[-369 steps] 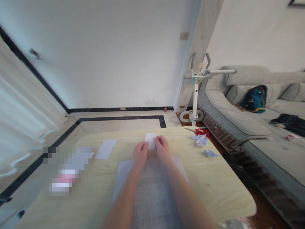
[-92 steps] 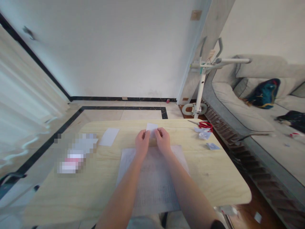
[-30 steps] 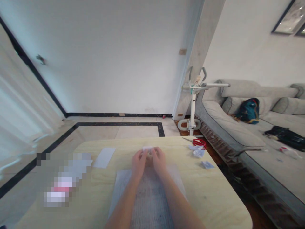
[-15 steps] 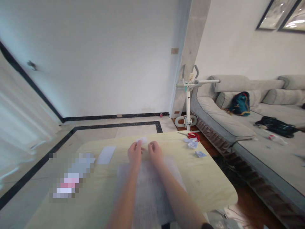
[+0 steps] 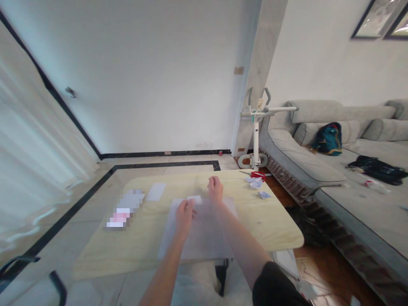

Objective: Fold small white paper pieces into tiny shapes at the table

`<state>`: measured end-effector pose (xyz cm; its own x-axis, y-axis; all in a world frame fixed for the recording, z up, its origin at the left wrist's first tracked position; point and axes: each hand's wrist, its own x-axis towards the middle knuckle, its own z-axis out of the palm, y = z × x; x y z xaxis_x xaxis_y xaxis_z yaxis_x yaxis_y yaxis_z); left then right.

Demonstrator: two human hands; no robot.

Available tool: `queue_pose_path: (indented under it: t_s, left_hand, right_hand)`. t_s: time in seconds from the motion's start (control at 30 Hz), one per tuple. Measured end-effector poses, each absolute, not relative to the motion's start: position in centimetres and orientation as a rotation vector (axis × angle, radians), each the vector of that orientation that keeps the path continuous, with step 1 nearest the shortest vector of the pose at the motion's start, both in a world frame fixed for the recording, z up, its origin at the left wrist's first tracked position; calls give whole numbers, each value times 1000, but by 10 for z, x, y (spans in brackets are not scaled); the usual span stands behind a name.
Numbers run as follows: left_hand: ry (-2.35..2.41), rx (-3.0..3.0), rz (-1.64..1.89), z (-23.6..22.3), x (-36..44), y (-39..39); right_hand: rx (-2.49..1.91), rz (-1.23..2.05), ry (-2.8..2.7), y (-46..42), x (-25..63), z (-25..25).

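My left hand (image 5: 185,213) is closed, with thumb and fingers pinching a small folded piece of white paper (image 5: 195,199). That paper is held above the far part of a large greyish sheet (image 5: 207,238), which lies on the pale wooden table (image 5: 270,227). Apart from it, to the right and farther off, my right hand (image 5: 216,190) is curled closed near the sheet's far edge. Whether anything sits between its fingers is hidden. A plain white paper rectangle (image 5: 156,192) lies to the left of both hands.
Red-handled scissors (image 5: 257,174) lie at the table's far right corner, beside crumpled paper (image 5: 255,183) and another paper scrap (image 5: 264,195). A pixelated item (image 5: 123,210) is on the left. A grey sofa (image 5: 306,165) and white exercise stand (image 5: 256,136) are beyond.
My right hand has let go of the white paper and moved away to the right. My left hand has drawn the paper, now smaller and folded, back over the sheet. The view has shifted.
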<state>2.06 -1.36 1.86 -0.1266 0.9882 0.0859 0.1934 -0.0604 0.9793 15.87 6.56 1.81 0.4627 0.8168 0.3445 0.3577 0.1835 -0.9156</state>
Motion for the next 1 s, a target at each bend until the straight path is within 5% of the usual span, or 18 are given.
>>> queue_pose_path:
  t_s: [0.3, 0.6, 0.73, 1.0]
  left_hand:
    - [1422, 1370, 1251, 16, 9, -55]
    - [1432, 1372, 1137, 8, -4, -98]
    - [1441, 1375, 1220, 16, -5, -110]
    - [1310, 1273, 1216, 16, 3, -151]
  right_hand:
    - [-1217, 772, -1159, -64, 204, 22]
    - [-1475, 657, -1172, -183, 254, -4]
    - [-1573, 518, -1241, -212, 274, -5]
    - [-1502, 748, -1239, -217, 236, -4]
